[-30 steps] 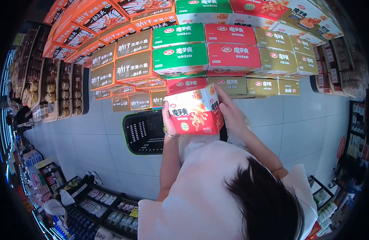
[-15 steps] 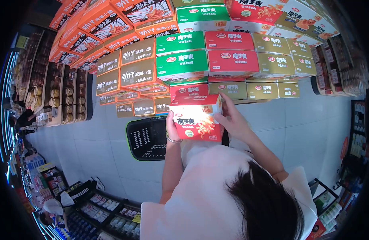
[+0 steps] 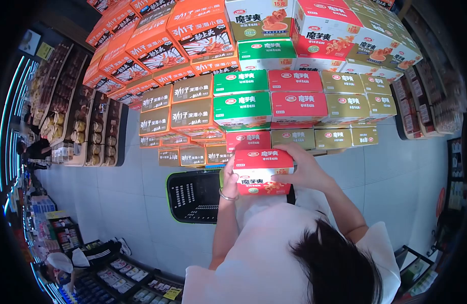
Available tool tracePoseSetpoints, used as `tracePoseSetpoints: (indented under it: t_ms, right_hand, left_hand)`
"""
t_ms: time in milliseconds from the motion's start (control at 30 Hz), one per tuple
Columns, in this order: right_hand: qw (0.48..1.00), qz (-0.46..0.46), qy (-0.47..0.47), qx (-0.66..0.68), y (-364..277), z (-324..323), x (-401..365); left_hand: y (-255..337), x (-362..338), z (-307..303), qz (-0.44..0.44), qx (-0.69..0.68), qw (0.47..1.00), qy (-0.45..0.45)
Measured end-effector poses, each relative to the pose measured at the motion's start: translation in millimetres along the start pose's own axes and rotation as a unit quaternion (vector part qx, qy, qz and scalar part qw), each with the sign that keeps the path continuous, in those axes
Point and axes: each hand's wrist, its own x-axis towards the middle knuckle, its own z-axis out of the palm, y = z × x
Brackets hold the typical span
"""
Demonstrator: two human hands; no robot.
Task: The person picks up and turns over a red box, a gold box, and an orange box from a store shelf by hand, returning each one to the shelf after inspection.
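Observation:
A red and white snack box [image 3: 264, 171] with noodle-like food pictured on its front is between my two hands, just in front of my body. My left hand [image 3: 229, 178] grips its left side, with a bracelet on the wrist. Around the right side and top right edge of the box, my right hand [image 3: 300, 166] is closed, thumb across the front face. The box's top and front both face the camera. Just beyond it, the stack's lowest visible red box [image 3: 248, 139] and an olive-gold box [image 3: 292, 137] lie close to my fingers.
Stacked green boxes [image 3: 242, 105], red boxes [image 3: 298, 105], gold boxes [image 3: 345, 105] and orange boxes [image 3: 157, 48] rise ahead. A black shopping basket [image 3: 176, 202] with a green rim stands on the floor at left. Shelves [image 3: 86, 126] line both sides. A person [image 3: 61, 262] is at lower left.
The held box has tipped so that more of its top shows and less of its front. The whole scene has shifted down and slightly right in view as the head moved.

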Motion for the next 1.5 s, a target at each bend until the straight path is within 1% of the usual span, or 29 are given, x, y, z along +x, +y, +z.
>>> tracePoseSetpoints:
  t_ms: [33,167,233,300,367,433,467,500,533,567,633,667,700,767,800,833,900,933,967,1000,1033,1067,1100,1167,1233,1300,1367,1500]
  right_hand:
    - [0.998,0.008,-0.035,-0.044,-4.6,-5.7,0.6]
    - [0.996,-0.01,-0.039,-0.079,-12.0,-10.0,-0.3]
    - [0.989,-0.057,-0.033,-0.129,-15.0,-8.7,-0.6]
    - [0.988,-0.061,-0.039,-0.137,-19.5,-8.9,-0.1]
    - [0.986,-0.067,-0.045,-0.147,-25.6,-10.2,0.7]
    - [0.983,-0.106,-0.029,-0.144,-33.5,-12.4,1.6]
    - [0.983,-0.108,-0.031,-0.145,-40.0,-16.7,2.3]
    - [0.98,-0.132,-0.018,-0.149,-49.0,-24.1,3.7]
    - [0.976,-0.156,-0.004,-0.152,-58.3,-32.7,5.4]
    - [0.976,-0.156,-0.004,-0.153,-68.0,-43.2,7.7]
    - [0.968,-0.204,0.055,-0.132,-85.9,-67.2,15.8]
    - [0.968,-0.205,0.055,-0.133,-90.9,-77.3,21.1]
    - [0.963,-0.22,0.105,-0.116,-94.9,-86.7,27.3]
    - [0.94,-0.255,0.2,-0.102,-104.3,-100.4,41.2]
    - [0.923,-0.277,0.244,-0.107,-108.8,-105.4,49.5]
    - [0.922,-0.28,0.245,-0.108,-110.1,-111.7,59.4]
    - [0.884,-0.331,0.292,-0.153,-112.6,-123.4,80.9]
    - [0.883,-0.335,0.291,-0.152,-114.0,-126.7,90.1]
    - [0.888,-0.318,0.295,-0.154,-115.0,-128.8,99.0]
    - [0.892,-0.3,0.299,-0.157,-114.9,-131.2,107.6]
    - [0.892,-0.301,0.298,-0.156,-111.7,-133.6,117.8]
    - [0.88,-0.309,0.306,-0.193,-106.2,-135.1,129.0]
    - [0.866,-0.314,0.314,-0.229,-101.5,-135.8,137.2]
    - [0.871,-0.305,0.304,-0.237,-98.1,-135.3,147.1]
    - [0.875,-0.298,0.295,-0.243,-94.9,-135.5,158.4]
    - [0.849,-0.326,0.292,-0.297,-89.7,-138.2,167.1]
    - [0.848,-0.326,0.285,-0.306,-89.3,-141.1,171.3]
    - [0.838,-0.338,0.279,-0.326,-93.1,-143.0,173.6]
  left_hand:
    - [5.3,-1.1,6.0,-0.004,-0.003,1.0,-0.012]
    - [12.0,0.3,15.8,0.001,-0.024,0.999,-0.041]
    - [11.1,1.3,14.2,0.007,-0.024,0.999,-0.046]
    - [13.9,1.3,14.9,-0.001,-0.018,0.999,-0.05]
    - [11.1,-0.9,10.8,0.012,-0.011,0.998,-0.057]
    - [1.9,-2.1,2.3,0.028,-0.003,0.998,-0.062]
    - [-8.3,-3.1,-4.0,0.013,-0.094,0.995,-0.044]
    - [-18.2,-3.5,-11.8,-0.003,-0.184,0.983,-0.026]
    - [-26.8,-2.8,-20.7,-0.004,-0.182,0.983,-0.007]
    - [-21.9,-1.7,-15.3,-0.004,-0.183,0.983,-0.007]
    - [1.6,3.0,12.3,0.026,-0.087,0.995,0.03]
    - [10.6,4.1,25.0,0.014,-0.19,0.981,0.03]
    - [10.1,7.1,22.1,0.016,-0.19,0.981,0.029]
    - [8.2,11.8,13.6,0.002,-0.139,0.987,-0.076]
    - [8.9,12.4,17.7,0.0,-0.13,0.99,-0.056]
    - [4.7,13.4,14.9,0.003,-0.129,0.99,-0.058]
    - [-4.7,13.6,6.5,-0.052,-0.057,0.996,-0.038]
    - [-7.2,13.0,5.6,-0.056,-0.056,0.996,-0.032]
    - [-8.2,12.6,5.0,-0.052,-0.055,0.997,-0.032]
    - [-9.5,12.4,4.0,-0.068,-0.05,0.996,-0.024]
    - [-11.2,12.4,3.2,-0.085,-0.046,0.995,-0.016]
    - [-8.5,12.0,8.2,-0.087,-0.058,0.994,0.009]
    - [-6.4,11.7,11.0,-0.086,-0.059,0.994,0.01]
    - [-3.8,11.6,13.7,-0.109,-0.055,0.992,0.003]
    - [-5.7,11.1,14.0,-0.11,-0.049,0.993,-0.007]
    - [-6.7,10.2,14.2,-0.112,-0.043,0.993,-0.017]
    - [-7.1,9.2,14.3,-0.117,-0.02,0.993,-0.011]
    - [-7.0,11.4,12.5,-0.118,-0.018,0.993,-0.007]
